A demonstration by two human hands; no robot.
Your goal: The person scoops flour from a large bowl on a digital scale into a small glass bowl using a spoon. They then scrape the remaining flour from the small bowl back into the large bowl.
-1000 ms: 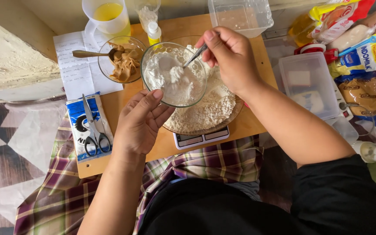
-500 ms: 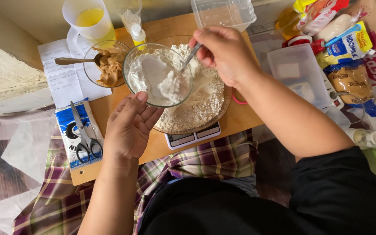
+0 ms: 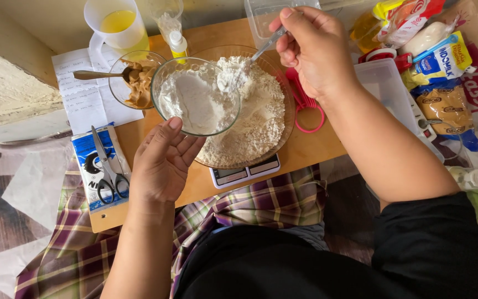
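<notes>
A: Item, small glass bowl [image 3: 196, 97] of flour: where, against half a second ago?

B: Held above the large flour bowl [image 3: 250, 119] on the scale [image 3: 244, 173], as before; your spoon [image 3: 250, 61] has come up heaped, no longer dug into it.

A: Hands?

B: Your left hand [image 3: 161, 160] cups the bowl's near rim, palm up; your right hand [image 3: 313, 47] pinches the spoon handle, wrist bent downward; scissors [image 3: 109, 166] lie left.
</notes>
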